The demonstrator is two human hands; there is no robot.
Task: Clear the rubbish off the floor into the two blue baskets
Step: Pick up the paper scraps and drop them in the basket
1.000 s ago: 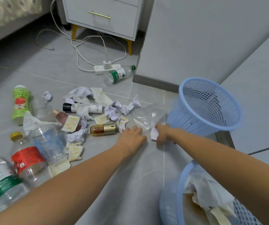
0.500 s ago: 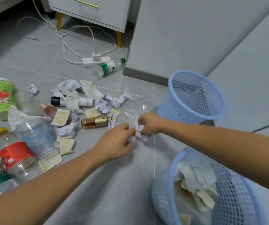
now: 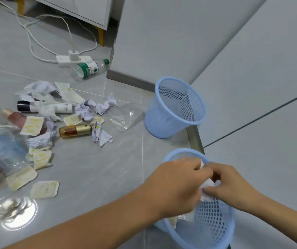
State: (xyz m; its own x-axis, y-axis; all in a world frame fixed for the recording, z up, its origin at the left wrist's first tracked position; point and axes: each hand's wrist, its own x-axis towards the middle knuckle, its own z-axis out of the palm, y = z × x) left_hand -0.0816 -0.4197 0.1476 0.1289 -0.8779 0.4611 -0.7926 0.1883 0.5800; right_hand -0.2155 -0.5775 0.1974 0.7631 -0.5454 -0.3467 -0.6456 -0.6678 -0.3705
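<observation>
Both hands meet over the near blue basket (image 3: 214,218), which holds paper rubbish. My left hand (image 3: 176,186) and my right hand (image 3: 232,184) pinch a small crumpled white paper (image 3: 207,186) between them above the basket's mouth. The far blue basket (image 3: 175,108) stands upright by the wall; its visible inside looks bare. Rubbish lies across the floor to the left: crumpled papers (image 3: 97,108), a gold bottle (image 3: 75,131), a clear plastic bag (image 3: 126,117), a white tube (image 3: 45,106) and yellowish sachets (image 3: 44,189).
A green-labelled water bottle (image 3: 90,68) lies by a white power strip (image 3: 72,59) with trailing cables. Large clear bottles and a cup (image 3: 2,150) crowd the left edge. Grey cabinet panels (image 3: 251,69) rise on the right; a drawer unit's leg (image 3: 101,37) stands behind.
Both hands lifted the white paper off the floor near the plastic bag and carried it back over the near basket. The view shifted right and down.
</observation>
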